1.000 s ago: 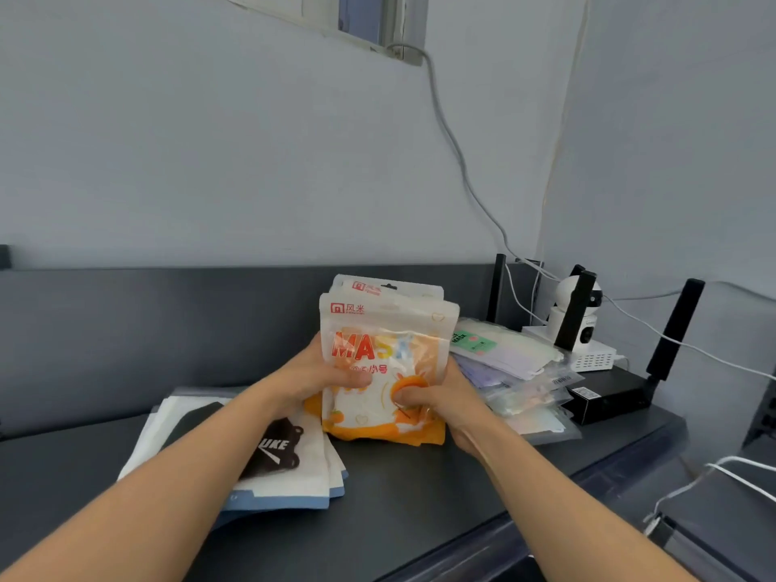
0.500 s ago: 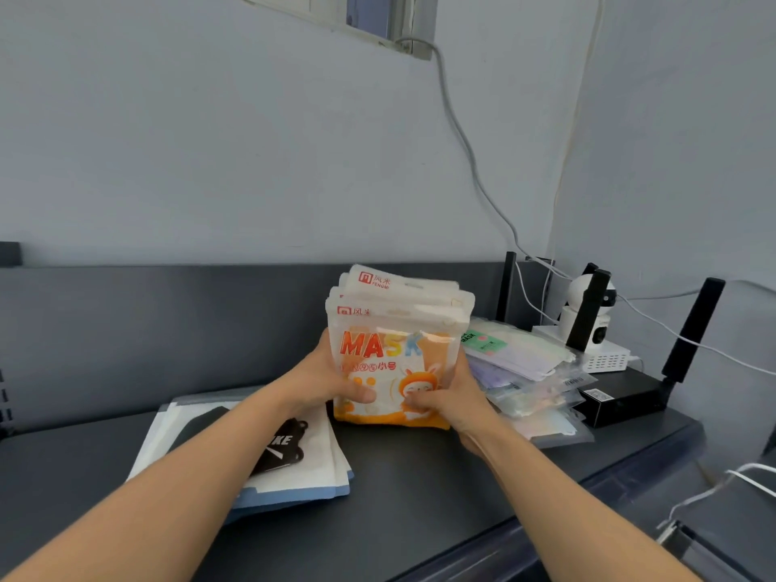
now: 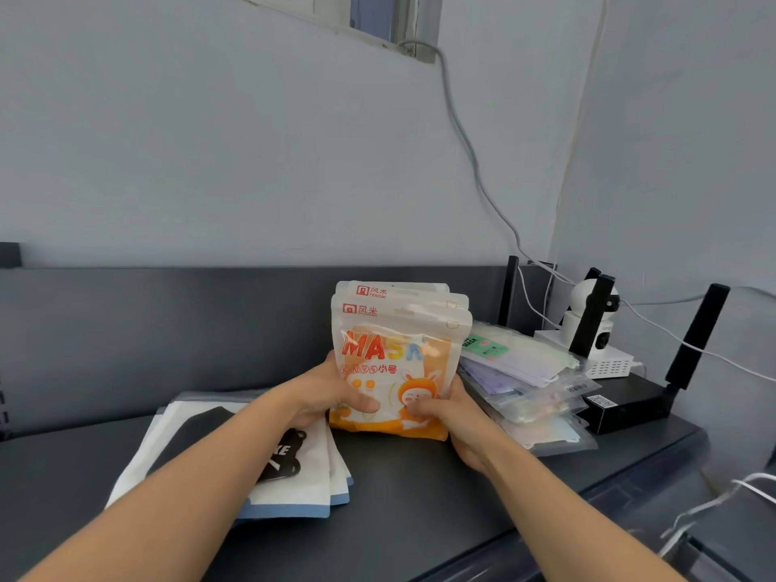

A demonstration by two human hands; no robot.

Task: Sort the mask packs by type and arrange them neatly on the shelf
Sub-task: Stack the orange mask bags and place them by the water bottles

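A bundle of orange-and-white mask packs [image 3: 399, 354] stands upright on the dark shelf [image 3: 420, 506], printed "MASK" with a cartoon rabbit. My left hand [image 3: 331, 392] grips its left side, thumb across the front. My right hand [image 3: 445, 413] clasps its lower right corner. To the left lies a flat stack of white packs with a black mask design [image 3: 268, 459], partly under my left forearm. To the right, a slanted pile of clear pastel mask packs [image 3: 525, 380] leans on the shelf.
A black router [image 3: 630, 407] with tall antennas sits at the far right, a white camera [image 3: 592, 321] behind it. Cables run along the wall. The shelf's dark back panel [image 3: 168, 329] rises behind the packs. White cables [image 3: 735, 493] hang at the lower right.
Both hands have pushed the orange bundle more upright and squared it, its bottom edge resting on the shelf. The view has shifted slightly left.
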